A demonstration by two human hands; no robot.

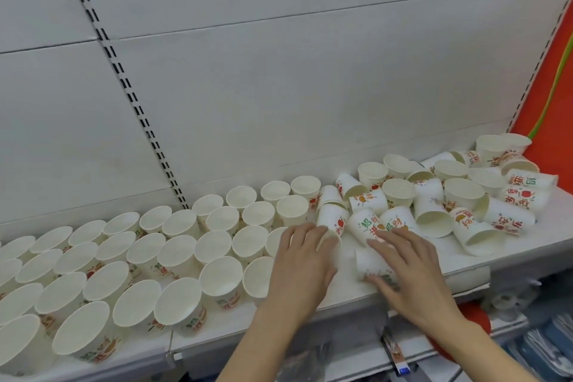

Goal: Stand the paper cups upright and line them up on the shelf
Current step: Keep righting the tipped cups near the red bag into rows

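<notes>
Upright paper cups (pixel 173 253): rows filling the left and centre of the white shelf (pixel 459 250), mouths up.
Tumbled cups (pixel 434 195): a loose heap at centre right to upper right, many on their sides.
Left hand (pixel 302 260): lower centre, fingers spread, fingertips touching a printed cup (pixel 331 220) at the rows' right end.
Right hand (pixel 409 270): just right of it, closed around a lying cup (pixel 373 263) near the shelf's front edge.

Pale grey back panel (pixel 279 87) with slotted black upright (pixel 124 84) behind a white shelf (pixel 511 236), red wall (pixel 555 77) at far right, even light.
</notes>
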